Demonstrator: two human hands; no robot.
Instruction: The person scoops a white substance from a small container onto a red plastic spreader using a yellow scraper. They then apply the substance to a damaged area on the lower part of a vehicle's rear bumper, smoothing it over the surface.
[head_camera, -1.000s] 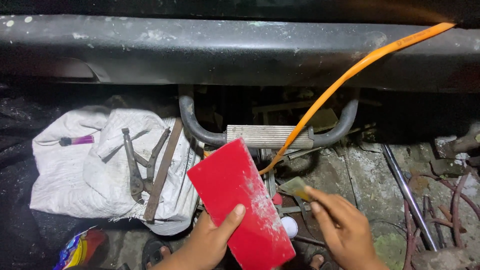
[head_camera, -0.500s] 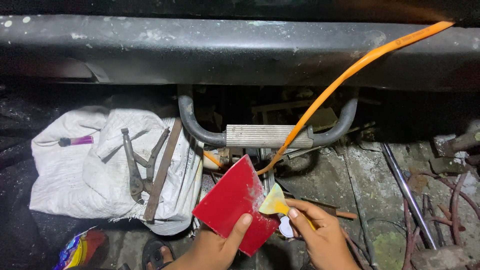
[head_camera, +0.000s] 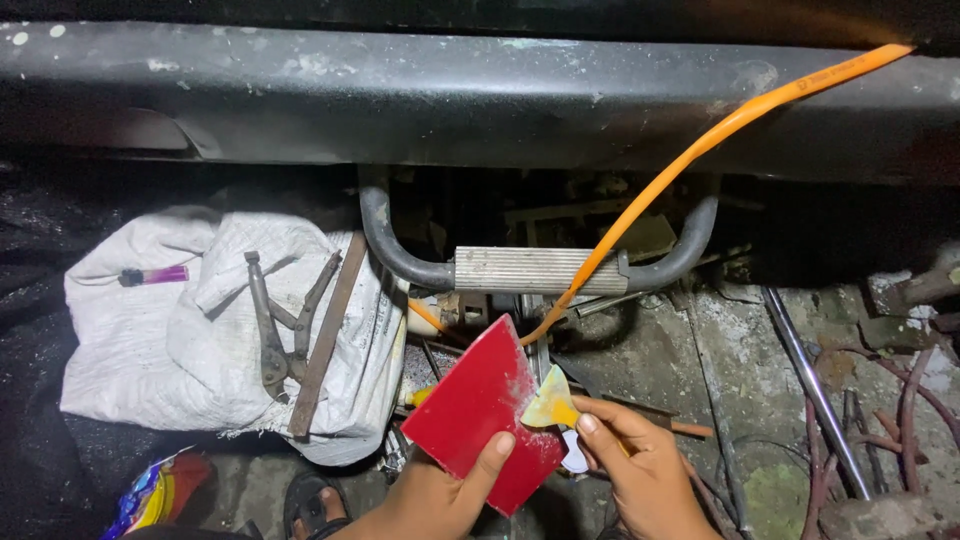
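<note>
Both hands entered from the bottom edge, close together and just apart. The left hand (head_camera: 435, 495) came up from below centre, palm turned upward, its thumb extended forward and pressed flat on top of what it gripped, the other fingers hidden beneath. The right hand (head_camera: 640, 470) sat just beside it, knuckles up, wrist angled toward the lower right, thumb and forefinger pinched together and pointing left.

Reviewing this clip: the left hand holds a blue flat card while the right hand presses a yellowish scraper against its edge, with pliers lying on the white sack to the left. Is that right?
Not quite: the head view shows the card is red, not blue. The rest holds: the left hand holds it, the right hand presses the yellowish scraper against its edge, and pliers lie on the white sack to the left.
</note>
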